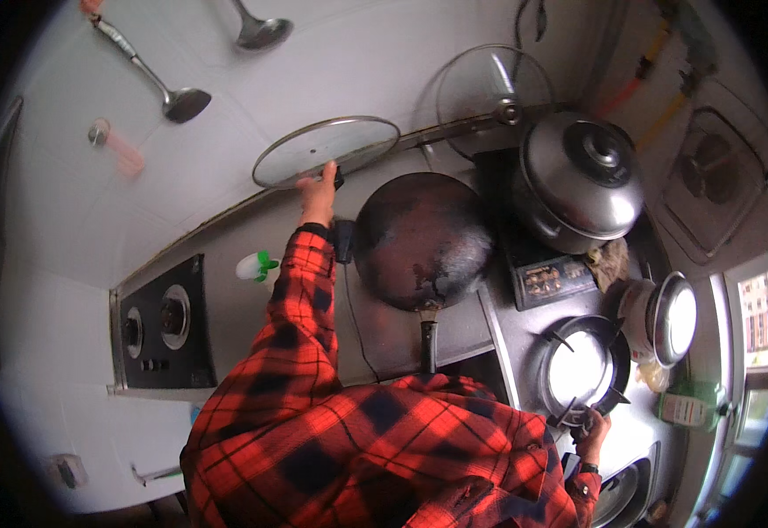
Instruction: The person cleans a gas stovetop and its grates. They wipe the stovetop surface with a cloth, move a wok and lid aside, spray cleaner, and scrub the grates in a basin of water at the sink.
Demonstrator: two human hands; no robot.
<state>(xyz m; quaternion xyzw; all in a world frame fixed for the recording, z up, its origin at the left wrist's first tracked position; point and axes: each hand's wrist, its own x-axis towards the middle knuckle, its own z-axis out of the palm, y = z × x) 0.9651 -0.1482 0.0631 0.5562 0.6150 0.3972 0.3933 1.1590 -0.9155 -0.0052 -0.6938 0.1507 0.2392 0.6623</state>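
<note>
My left hand reaches forward to the back of the counter, its fingers at the dark knob of a glass lid that stands tilted near the wall. Just right of this arm, an upturned, dark, worn wok lies with its handle towards me. At the far right, my right hand is at the near edge of a black ring-shaped pot support with prongs. A bright metal pan or basin shows within the ring. Something dark lies at the right fingers; its kind is unclear.
A lidded metal pot stands on a black cooker, a crumpled cloth beside it. Another glass lid leans behind. A gas hob is at left, a sink lower right. A green bottle lies by the window.
</note>
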